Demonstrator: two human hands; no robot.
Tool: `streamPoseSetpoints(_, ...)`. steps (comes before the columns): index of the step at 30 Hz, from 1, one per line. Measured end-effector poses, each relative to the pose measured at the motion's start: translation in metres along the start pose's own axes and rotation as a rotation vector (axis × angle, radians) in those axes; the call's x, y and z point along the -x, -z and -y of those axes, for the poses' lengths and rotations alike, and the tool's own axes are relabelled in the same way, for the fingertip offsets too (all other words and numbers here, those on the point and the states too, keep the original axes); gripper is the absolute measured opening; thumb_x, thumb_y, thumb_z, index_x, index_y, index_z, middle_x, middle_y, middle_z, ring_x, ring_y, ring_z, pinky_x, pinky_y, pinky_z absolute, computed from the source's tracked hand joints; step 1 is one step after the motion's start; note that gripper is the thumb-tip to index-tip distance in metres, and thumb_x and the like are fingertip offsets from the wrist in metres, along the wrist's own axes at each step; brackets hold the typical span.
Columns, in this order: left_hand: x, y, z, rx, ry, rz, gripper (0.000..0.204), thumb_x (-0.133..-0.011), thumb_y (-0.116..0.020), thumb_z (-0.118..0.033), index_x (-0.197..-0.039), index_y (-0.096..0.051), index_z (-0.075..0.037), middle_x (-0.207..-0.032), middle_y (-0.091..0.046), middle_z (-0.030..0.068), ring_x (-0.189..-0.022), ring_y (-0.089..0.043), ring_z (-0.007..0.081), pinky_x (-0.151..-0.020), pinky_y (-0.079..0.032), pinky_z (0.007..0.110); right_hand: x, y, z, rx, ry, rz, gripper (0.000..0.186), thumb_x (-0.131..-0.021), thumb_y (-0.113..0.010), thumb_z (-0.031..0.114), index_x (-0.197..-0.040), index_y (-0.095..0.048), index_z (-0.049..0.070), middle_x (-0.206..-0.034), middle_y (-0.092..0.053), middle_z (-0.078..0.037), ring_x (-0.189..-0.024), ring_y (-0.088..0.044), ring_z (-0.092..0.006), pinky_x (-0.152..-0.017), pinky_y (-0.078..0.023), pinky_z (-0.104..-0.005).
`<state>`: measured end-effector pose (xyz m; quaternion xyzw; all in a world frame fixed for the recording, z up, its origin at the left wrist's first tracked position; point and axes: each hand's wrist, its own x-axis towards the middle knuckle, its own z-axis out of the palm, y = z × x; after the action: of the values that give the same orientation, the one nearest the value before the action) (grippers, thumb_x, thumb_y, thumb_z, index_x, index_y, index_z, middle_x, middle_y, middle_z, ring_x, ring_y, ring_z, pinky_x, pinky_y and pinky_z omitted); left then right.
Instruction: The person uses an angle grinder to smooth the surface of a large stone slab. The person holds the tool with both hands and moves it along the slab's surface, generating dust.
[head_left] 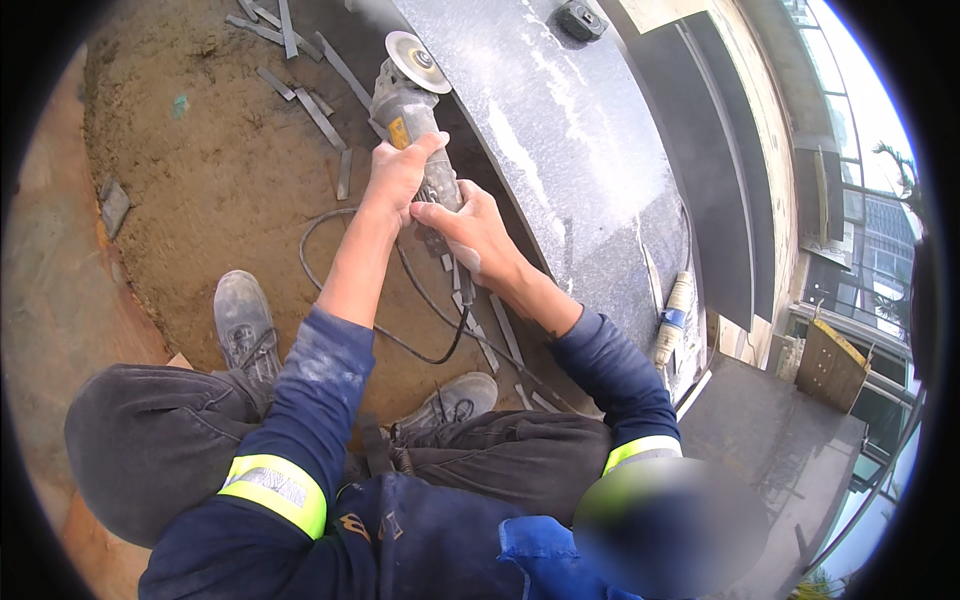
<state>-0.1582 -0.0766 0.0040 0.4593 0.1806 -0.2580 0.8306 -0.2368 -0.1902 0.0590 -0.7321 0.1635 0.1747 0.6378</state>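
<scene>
- Closest to us, in the head view, is our navy work jacket (pixel 440 535), with a bright blue cloth (pixel 540 545) at its lower front and a yellow-and-silver reflective band (pixel 275 487) around each sleeve.
- Our dark trousers (pixel 150 450) spread to both sides of the jacket, and two dusty grey shoes (pixel 245 315) show beyond them on the brown, sandy ground (pixel 200 130).
- Our left hand (pixel 397 175) is wrapped around the body of a dusty angle grinder (pixel 437 185), near its yellow label, with the thumb pointing across the casing.
- Our right hand (pixel 478 232) is clamped on the rear of the same tool, thumb laid over it; its other fingers are mostly hidden from us.
- We have the grinder near the top of the view, its pale round disc (pixel 415 60) foremost, right beside the left edge of a long grey slab (pixel 600 170); we cannot tell whether disc and slab touch.
- White dust streaks the slab, and a small black case-like object (pixel 580 20) sits on its far part.
- Nearer us, a cream connector (pixel 674 315) with a blue middle rests on the slab.
- Dark cable (pixel 305 250) loops over the ground below our hands.
- Narrow grey strips (pixel 320 120) lie scattered left of the slab.
- To the right we see dark grey panels (pixel 715 170) and a brown board (pixel 833 365).
</scene>
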Motion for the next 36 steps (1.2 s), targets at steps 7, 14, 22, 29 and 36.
streamPoseSetpoints(7, -0.006, -0.002, -0.008, 0.046, -0.054, -0.017, 0.032, -0.083, -0.078, -0.019, -0.098, -0.064, 0.006, -0.078, -0.064, 0.0111, -0.059, -0.066, 0.0209, -0.051, -0.056, 0.037, -0.012, -0.002, 0.001, -0.015, 0.043, 0.008, 0.043, -0.086, -0.077, 0.023, -0.112, -0.057, -0.005, -0.089, -0.067, -0.009, -0.073, -0.064, -0.0121, -0.063, -0.05, -0.0268)
streamPoseSetpoints(14, 0.012, -0.001, 0.004, -0.008, -0.009, 0.018, 0.037, -0.085, -0.077, -0.025, -0.109, -0.062, -0.001, -0.087, -0.065, 0.0098, -0.07, -0.069, 0.0219, -0.062, -0.06, 0.036, 0.009, 0.004, -0.005, 0.078, 0.027, 0.02, 0.042, -0.086, -0.076, 0.025, -0.11, -0.056, -0.004, -0.089, -0.066, -0.008, -0.073, -0.063, -0.0117, -0.064, -0.051, -0.027)
streamPoseSetpoints(22, 0.045, -0.011, 0.032, 0.037, -0.025, 0.017, 0.035, -0.086, -0.076, -0.024, -0.106, -0.059, -0.001, -0.084, -0.065, 0.009, -0.066, -0.068, 0.0207, -0.058, -0.059, 0.035, 0.049, 0.012, -0.017, 0.117, -0.003, -0.002, 0.044, -0.086, -0.076, 0.026, -0.111, -0.056, -0.004, -0.091, -0.066, -0.008, -0.076, -0.063, -0.0106, -0.066, -0.051, -0.0265)
streamPoseSetpoints(29, 0.058, -0.015, 0.045, 0.048, -0.049, -0.011, 0.033, -0.087, -0.075, -0.024, -0.106, -0.06, -0.001, -0.085, -0.065, 0.009, -0.068, -0.069, 0.0206, -0.06, -0.059, 0.035, 0.064, 0.015, -0.023, 0.089, -0.009, 0.004, 0.052, -0.085, -0.078, 0.027, -0.118, -0.055, -0.007, -0.094, -0.067, -0.008, -0.081, -0.063, -0.0106, -0.071, -0.05, -0.0265)
streamPoseSetpoints(36, 0.066, -0.023, 0.047, 0.043, -0.045, -0.037, 0.033, -0.087, -0.075, -0.023, -0.107, -0.06, 0.0, -0.085, -0.065, 0.0088, -0.067, -0.068, 0.02, -0.06, -0.059, 0.034, 0.071, 0.02, -0.026, 0.097, -0.016, -0.01, 0.054, -0.085, -0.079, 0.028, -0.119, -0.056, -0.007, -0.095, -0.065, -0.007, -0.08, -0.059, -0.0099, -0.07, -0.049, -0.0266)
